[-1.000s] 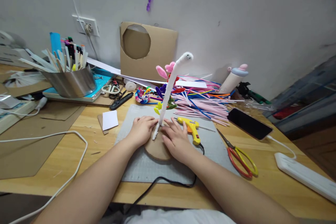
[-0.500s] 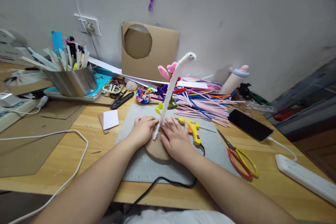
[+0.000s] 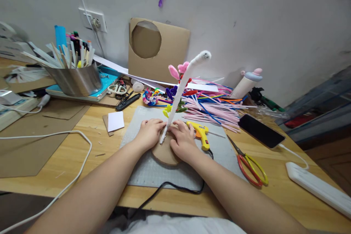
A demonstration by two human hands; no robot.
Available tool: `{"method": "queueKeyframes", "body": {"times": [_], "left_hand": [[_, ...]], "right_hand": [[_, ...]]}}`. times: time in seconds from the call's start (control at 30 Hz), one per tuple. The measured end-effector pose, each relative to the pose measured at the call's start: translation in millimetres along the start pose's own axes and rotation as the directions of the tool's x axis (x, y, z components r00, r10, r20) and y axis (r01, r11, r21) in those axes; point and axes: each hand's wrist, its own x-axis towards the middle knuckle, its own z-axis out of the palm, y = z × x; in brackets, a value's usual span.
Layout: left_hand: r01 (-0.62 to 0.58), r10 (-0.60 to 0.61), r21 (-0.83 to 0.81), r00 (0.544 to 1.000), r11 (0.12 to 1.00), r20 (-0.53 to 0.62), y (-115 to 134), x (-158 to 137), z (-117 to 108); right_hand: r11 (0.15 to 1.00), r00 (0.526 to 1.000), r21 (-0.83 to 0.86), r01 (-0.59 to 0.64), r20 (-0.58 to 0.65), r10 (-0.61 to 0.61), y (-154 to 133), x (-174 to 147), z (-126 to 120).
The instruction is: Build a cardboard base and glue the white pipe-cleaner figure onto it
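Note:
A white fuzzy pipe-cleaner stem (image 3: 179, 93) with a bent, rounded top leans up from a round cardboard base (image 3: 166, 155). Colourful pipe-cleaner flowers, pink ones (image 3: 173, 72) among them, show behind it. My left hand (image 3: 149, 133) has its fingers closed against the stem's foot from the left. From the other side my right hand (image 3: 183, 140) rests on the base, its fingers bent in around the stem's foot. The fingertips are partly hidden behind the stem. Just right of that hand lies a yellow hot glue gun (image 3: 201, 134).
A grey cutting mat (image 3: 148, 179) lies under the base, a black cord (image 3: 178, 189) across its front. Scissors (image 3: 251, 170) and a phone (image 3: 260, 131) are at right. Loose pipe cleaners (image 3: 211, 111) lie behind; a metal pot (image 3: 78, 82) of sticks stands left.
My right hand's fingers, spread before, have drawn in and bent closer to the stem's foot. The left hand has stayed nearly in place. The view has shifted slightly.

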Motion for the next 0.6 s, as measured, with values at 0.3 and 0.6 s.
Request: {"method": "queueKeyframes", "body": {"times": [0.3, 0.6], "left_hand": [[-0.006, 0.006, 0.013, 1.000, 1.000, -0.012, -0.2, -0.2, 0.3], [-0.009, 0.010, 0.011, 1.000, 1.000, -0.001, -2.2, -0.5, -0.6]], "right_hand": [[0.999, 0.999, 0.048, 0.018, -0.028, -0.017, 1.3, -0.6, 1.4], [0.954, 0.971, 0.299, 0.014, -0.232, 0.059, 7.4, -4.5, 0.4]]}}
